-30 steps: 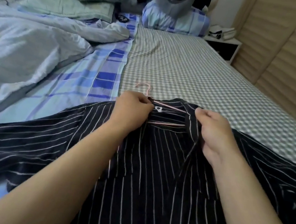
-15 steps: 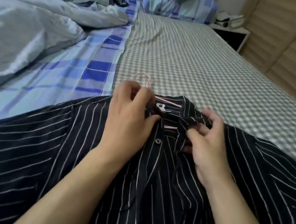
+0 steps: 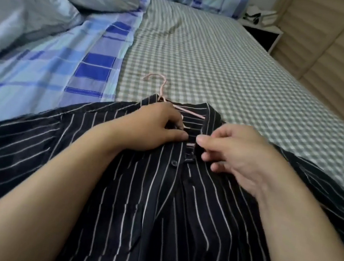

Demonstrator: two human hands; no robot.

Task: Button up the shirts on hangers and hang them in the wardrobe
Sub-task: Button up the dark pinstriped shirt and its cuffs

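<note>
One striped shirt [image 3: 157,205]; one pink hanger [image 3: 162,88]; left hand [image 3: 156,126], right hand [image 3: 236,152] pinching placket.

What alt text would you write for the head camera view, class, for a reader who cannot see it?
Two hands work at the collar of a black striped shirt lying on a bed: the left hand and right hand pinch the two front edges near the top. A pink hanger sticks out of the collar, and one button below shows undone.

Soft, dim daylight; slight blur, wide-angle edge distortion.
</note>
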